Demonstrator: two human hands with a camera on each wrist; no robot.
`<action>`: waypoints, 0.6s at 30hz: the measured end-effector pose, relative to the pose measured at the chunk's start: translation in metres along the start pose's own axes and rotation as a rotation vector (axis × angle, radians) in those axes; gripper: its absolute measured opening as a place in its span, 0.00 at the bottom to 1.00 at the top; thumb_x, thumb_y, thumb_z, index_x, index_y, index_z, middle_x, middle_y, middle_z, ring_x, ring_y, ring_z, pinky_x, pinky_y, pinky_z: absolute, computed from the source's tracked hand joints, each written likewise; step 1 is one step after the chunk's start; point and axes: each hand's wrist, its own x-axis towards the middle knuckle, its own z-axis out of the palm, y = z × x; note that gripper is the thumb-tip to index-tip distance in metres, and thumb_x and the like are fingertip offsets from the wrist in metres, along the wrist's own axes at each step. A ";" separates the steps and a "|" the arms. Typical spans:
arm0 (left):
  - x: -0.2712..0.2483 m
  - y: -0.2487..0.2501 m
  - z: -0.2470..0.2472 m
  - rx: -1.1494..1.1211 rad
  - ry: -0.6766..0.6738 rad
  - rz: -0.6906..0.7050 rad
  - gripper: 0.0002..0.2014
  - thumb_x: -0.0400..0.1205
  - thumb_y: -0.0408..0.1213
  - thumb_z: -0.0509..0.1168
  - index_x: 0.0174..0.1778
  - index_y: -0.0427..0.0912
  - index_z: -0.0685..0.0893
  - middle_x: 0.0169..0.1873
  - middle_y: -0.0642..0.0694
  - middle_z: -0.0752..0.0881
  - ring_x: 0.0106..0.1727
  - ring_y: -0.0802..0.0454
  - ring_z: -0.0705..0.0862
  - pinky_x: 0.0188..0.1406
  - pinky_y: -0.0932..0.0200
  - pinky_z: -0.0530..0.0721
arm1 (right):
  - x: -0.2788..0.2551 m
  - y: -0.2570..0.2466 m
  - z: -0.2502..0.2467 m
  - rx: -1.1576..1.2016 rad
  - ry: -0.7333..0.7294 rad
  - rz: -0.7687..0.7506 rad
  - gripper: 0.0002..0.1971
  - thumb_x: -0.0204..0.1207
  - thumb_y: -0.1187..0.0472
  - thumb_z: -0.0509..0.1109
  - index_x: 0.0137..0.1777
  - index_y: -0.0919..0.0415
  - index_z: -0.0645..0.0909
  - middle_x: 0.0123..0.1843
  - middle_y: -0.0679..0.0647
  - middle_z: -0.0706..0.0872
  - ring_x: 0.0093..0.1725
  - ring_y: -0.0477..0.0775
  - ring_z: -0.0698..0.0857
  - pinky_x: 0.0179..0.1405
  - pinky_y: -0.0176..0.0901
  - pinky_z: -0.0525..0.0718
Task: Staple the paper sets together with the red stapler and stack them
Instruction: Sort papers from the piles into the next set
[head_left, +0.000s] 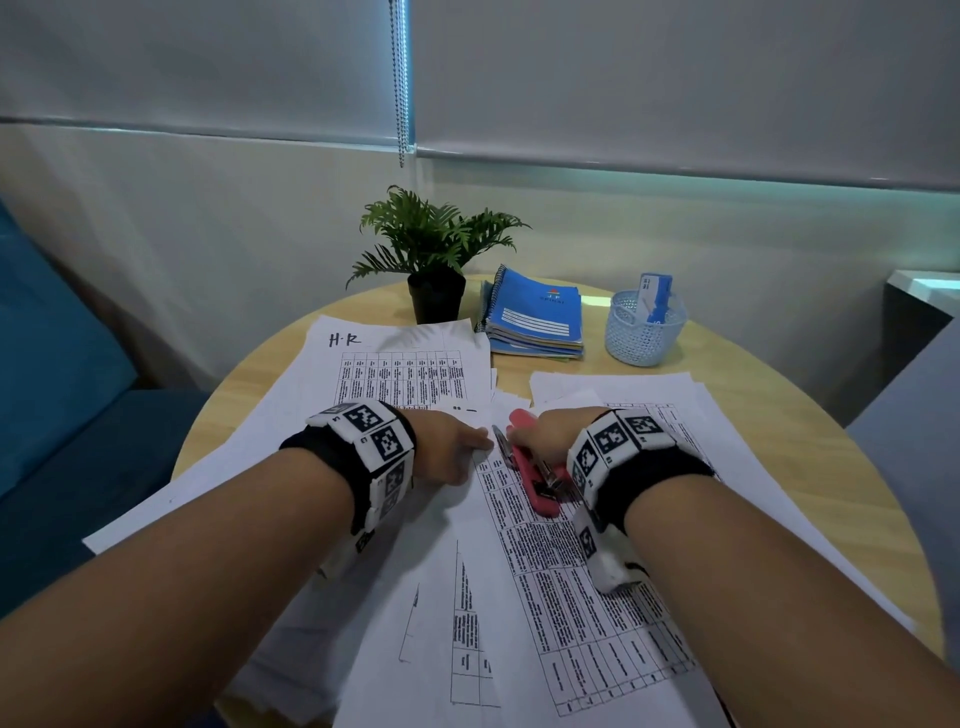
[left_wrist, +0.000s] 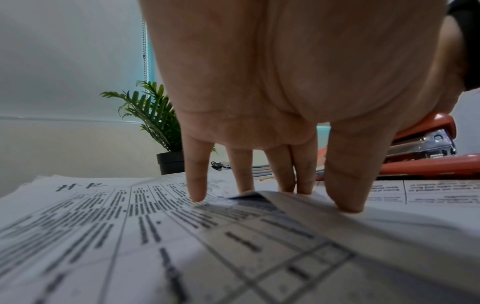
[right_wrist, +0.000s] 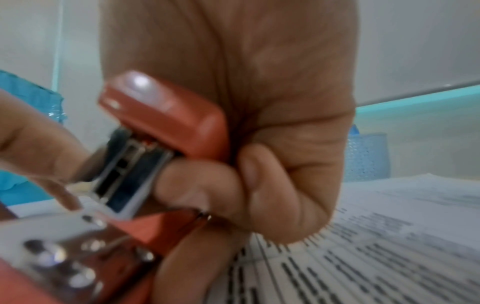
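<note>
One red stapler (head_left: 535, 470), gripped in my right hand (head_left: 553, 434) — fingers (right_wrist: 207, 185) curled round its body, its mouth gaping over the top corner of the printed paper set (head_left: 566, 571) at mid-bench. My left hand (head_left: 452, 449) lies beside it, fingers (left_wrist: 196, 181) straight and slightly spread, tips pressing that corner flat; one sheet edge curls up under them. Paper groups I can separate: three — the held set, the "H.R" sheets (head_left: 395, 364) toward the left edge, another pile (head_left: 675, 400) toward the right edge. Far edge of the round bench (head_left: 779, 395): one potted plant (head_left: 434, 260), one stack of blue notebooks (head_left: 535, 317), one mesh basket (head_left: 644, 332). Bare wood shows only along the rim.
</note>
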 end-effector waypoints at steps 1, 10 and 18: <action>0.000 0.000 0.000 -0.006 -0.006 -0.004 0.25 0.84 0.40 0.57 0.79 0.51 0.64 0.75 0.47 0.71 0.73 0.46 0.71 0.69 0.58 0.66 | 0.000 -0.001 -0.002 -0.025 -0.004 -0.010 0.16 0.84 0.51 0.60 0.33 0.50 0.66 0.32 0.46 0.73 0.34 0.50 0.78 0.32 0.39 0.72; 0.003 -0.006 -0.010 -0.158 0.005 -0.020 0.22 0.82 0.40 0.61 0.74 0.54 0.74 0.76 0.56 0.69 0.75 0.56 0.68 0.75 0.61 0.61 | -0.026 0.025 0.006 0.079 -0.068 0.102 0.14 0.86 0.48 0.48 0.57 0.57 0.68 0.39 0.52 0.77 0.34 0.53 0.75 0.43 0.49 0.78; 0.013 -0.008 -0.020 -0.109 0.108 -0.148 0.20 0.85 0.41 0.57 0.73 0.40 0.73 0.70 0.43 0.77 0.68 0.46 0.76 0.67 0.54 0.73 | -0.027 0.100 0.046 0.064 -0.084 0.398 0.08 0.77 0.49 0.60 0.41 0.50 0.67 0.34 0.49 0.75 0.36 0.55 0.80 0.49 0.53 0.85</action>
